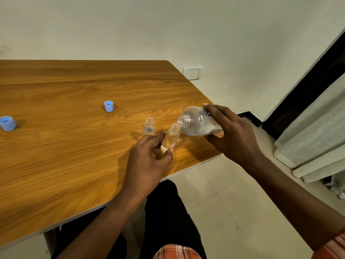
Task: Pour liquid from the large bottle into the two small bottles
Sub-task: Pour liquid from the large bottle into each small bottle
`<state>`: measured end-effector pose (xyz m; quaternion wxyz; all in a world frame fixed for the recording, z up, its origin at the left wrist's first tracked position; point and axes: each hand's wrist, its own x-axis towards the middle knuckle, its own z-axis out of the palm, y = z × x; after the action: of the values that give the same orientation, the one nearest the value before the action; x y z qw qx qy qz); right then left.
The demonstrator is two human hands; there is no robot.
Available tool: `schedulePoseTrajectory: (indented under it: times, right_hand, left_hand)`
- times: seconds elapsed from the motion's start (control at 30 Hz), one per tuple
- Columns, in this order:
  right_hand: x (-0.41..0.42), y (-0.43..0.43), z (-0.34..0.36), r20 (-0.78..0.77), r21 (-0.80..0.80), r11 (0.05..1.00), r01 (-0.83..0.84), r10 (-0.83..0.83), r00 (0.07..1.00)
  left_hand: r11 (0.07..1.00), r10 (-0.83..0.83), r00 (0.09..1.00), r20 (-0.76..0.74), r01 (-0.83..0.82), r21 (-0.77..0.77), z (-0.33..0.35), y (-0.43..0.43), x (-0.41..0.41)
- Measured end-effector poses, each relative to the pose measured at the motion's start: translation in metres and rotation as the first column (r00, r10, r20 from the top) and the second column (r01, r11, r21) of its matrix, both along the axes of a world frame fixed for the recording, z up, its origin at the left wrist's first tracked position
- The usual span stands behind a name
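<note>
large bottle [197,121] tipped in right hand [231,133], left hand [147,156] fingers pinching tilted small bottle [170,137]

Honey-brown wood-grain desk [56,156]. A light blue cap [108,106] at ten o'clock, another blue cap [7,123] at nine. Clear large bottle [197,122]; clear small bottle [170,137] with red label [173,145]. Orange plaid shirt [175,252].

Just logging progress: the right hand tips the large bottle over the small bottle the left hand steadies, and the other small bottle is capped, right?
Not quite. The head view shows the other small bottle uncapped, mouth open. The rest holds: the right hand tips the large bottle over the small bottle the left hand steadies.
</note>
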<state>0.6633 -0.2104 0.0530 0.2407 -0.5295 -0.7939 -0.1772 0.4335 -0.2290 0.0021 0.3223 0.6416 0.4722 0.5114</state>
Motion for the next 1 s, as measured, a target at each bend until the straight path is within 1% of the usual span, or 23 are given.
schedulePoseTrajectory:
  times: [0.17,0.4,0.5,0.6,0.7,0.77,1.0]
  right_hand:
    - [-0.007,-0.001,-0.016,-0.119,-0.058,0.997,0.049,-0.055,0.991]
    - [-0.02,0.004,-0.031,-0.325,-0.095,0.993,0.066,-0.094,0.941]
    - [-0.023,0.011,-0.033,-0.436,-0.117,0.986,0.116,-0.156,0.886]
    - [-0.023,0.019,-0.034,-0.562,-0.15,0.979,0.14,-0.201,0.802]
    - [-0.024,0.026,-0.036,-0.655,-0.155,0.973,0.17,-0.23,0.719]
    - [-0.025,0.03,-0.037,-0.696,-0.155,0.973,0.173,-0.232,0.68]
    - [-0.027,0.039,-0.043,-0.766,-0.199,0.965,0.172,-0.263,0.587]
  left_hand:
    - [1.0,0.003,1.0,-0.001,-0.003,-0.003,0.0,0.0,0.0]
    - [0.999,0.013,1.0,0.017,-0.013,-0.035,-0.001,0.002,0.001]
    - [0.998,0.021,1.0,0.017,-0.02,-0.059,-0.001,0.002,0.002]
    - [0.996,0.026,1.0,0.016,-0.024,-0.083,-0.002,0.002,0.002]
    - [0.996,0.018,0.999,0.028,-0.015,-0.093,-0.002,0.002,0.002]
    - [0.995,0.017,0.999,0.034,-0.014,-0.099,-0.002,0.002,0.002]
    - [0.993,0.016,1.0,0.024,-0.014,-0.115,-0.001,0.002,0.002]
